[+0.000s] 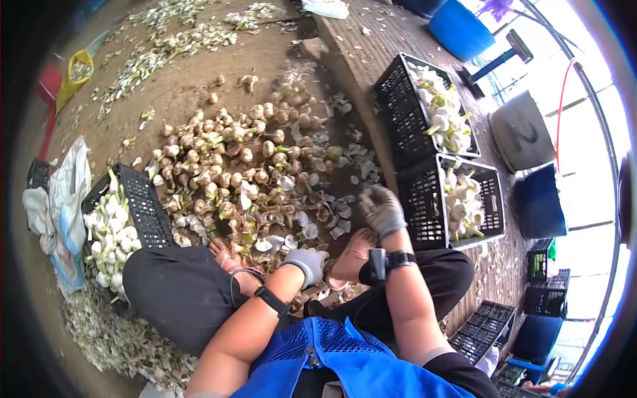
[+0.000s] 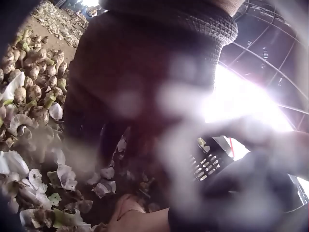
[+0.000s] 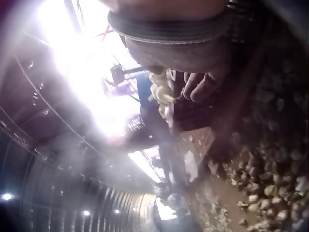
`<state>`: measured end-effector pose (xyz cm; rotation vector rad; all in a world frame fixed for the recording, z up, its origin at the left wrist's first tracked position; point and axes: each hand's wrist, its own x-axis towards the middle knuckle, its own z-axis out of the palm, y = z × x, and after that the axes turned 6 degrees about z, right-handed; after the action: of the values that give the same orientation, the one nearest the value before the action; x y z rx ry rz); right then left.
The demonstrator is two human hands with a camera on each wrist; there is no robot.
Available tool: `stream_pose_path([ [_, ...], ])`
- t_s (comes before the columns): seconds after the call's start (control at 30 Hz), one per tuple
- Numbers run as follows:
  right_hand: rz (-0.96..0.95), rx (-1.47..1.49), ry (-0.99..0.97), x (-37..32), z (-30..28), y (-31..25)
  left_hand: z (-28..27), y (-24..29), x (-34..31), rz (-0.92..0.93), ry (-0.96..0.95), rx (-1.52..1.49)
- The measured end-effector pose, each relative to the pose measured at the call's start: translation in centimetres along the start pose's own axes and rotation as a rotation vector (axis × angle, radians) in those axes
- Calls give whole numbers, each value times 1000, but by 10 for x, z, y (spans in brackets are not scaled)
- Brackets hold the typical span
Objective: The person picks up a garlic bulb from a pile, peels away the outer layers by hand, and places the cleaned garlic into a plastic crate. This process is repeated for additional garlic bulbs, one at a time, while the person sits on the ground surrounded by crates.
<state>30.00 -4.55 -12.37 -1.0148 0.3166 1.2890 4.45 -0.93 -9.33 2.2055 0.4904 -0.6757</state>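
Observation:
My left hand [image 1: 308,261], in a pale glove, is low between the two feet, over loose skins at the near edge of a heap of unpeeled garlic bulbs [image 1: 225,156]. Its fingers are largely hidden, so I cannot tell what they hold. My right hand [image 1: 383,209], also gloved, is raised beside the near black crate [image 1: 419,205] of whitish garlic. In the right wrist view its fingers [image 3: 200,88] hang loosely bent, with nothing visible in them. Peeled garlic [image 3: 161,92] shows behind that hand.
A second black crate [image 1: 391,113] of garlic stands farther along the boards. At left, another crate [image 1: 144,209] holds white bulbs beside a plastic sack [image 1: 70,199]. Garlic skins [image 1: 119,331] cover the ground behind it. Blue tubs [image 1: 461,30] stand at right.

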Motion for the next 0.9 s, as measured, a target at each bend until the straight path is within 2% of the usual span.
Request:
stream_pose_path([
  [0.03,78,-125,60,18,2,21,1,-1,1,-5,5,4],
  [0.07,152,-346,64,63,-21,39,-2,-2,-1,9,-5,7],
  [0.13,-52,-996,252,103,-15,68,0,-9,2,28,-18,21],
  [0.17,-43,-1009,236,122,-10,69,0,-15,4,34,-44,-15],
  [0.23,-268,-1130,131,164,0,66,-3,-23,6,-28,-59,-71],
  [0.27,-350,-1145,147,186,14,60,-4,-27,8,-61,-62,-106],
  [0.3,-551,-1171,168,209,30,53,-1,-35,12,-58,-61,-145],
  [0.33,-699,-1144,107,225,50,45,-4,-40,15,-62,-97,-173],
  [0.37,-663,-1357,214,242,69,33,-10,-42,16,-70,-108,-187],
  [0.4,-770,-1475,205,262,88,26,-16,-44,16,-79,-119,-198],
  [0.47,-747,-1714,161,284,130,18,-18,-49,18,-56,-53,-222],
  [0.5,-654,-1849,178,294,150,14,-9,-53,23,-16,19,-282],
  [0.53,-428,-2018,169,301,175,7,-12,-53,25,-59,16,-369],
  [0.6,-346,-2256,231,344,189,11,7,-55,28,-42,180,-391],
  [0.67,-637,-2466,265,356,191,23,0,-58,30,-44,117,-480],
  [0.73,-673,-2499,272,379,188,33,-10,-62,27,-47,82,-557],
  [0.8,-246,-2395,259,336,218,27,-4,-64,30,-39,124,-499],
  [0.83,-355,-2393,191,335,204,28,-2,-64,30,-46,168,-452],
  [0.87,-388,-2333,162,332,192,26,-4,-63,31,-40,178,-441],
  [0.9,-357,-2252,167,319,184,24,-7,-61,30,-37,107,-451],
])
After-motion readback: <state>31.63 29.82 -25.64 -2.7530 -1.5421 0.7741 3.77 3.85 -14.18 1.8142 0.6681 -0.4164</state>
